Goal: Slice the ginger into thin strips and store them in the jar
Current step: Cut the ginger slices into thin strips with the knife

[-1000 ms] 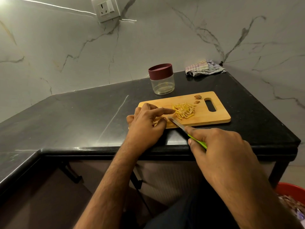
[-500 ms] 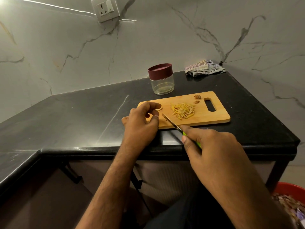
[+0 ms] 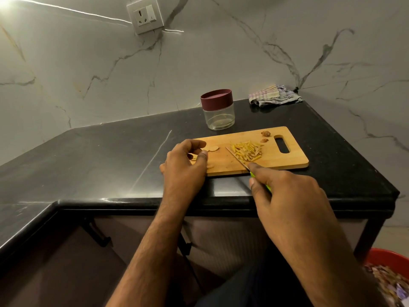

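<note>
A wooden cutting board lies on the black counter. A pile of thin yellow ginger strips sits in its middle. Flat ginger slices lie at the board's left end, by my left hand, whose fingertips pinch at a slice there. My right hand grips a green-handled knife, its blade tip resting against the left side of the strip pile. Two brown ginger scraps lie near the board's handle slot. Behind the board stands a clear jar with its maroon lid on.
A crumpled striped cloth lies in the back right corner of the counter. A wall socket is on the marble backsplash. A red bin with scraps sits on the floor at lower right.
My left hand has slid left off the strips to the slices at the board's left end. The knife has moved up against the strip pile.
</note>
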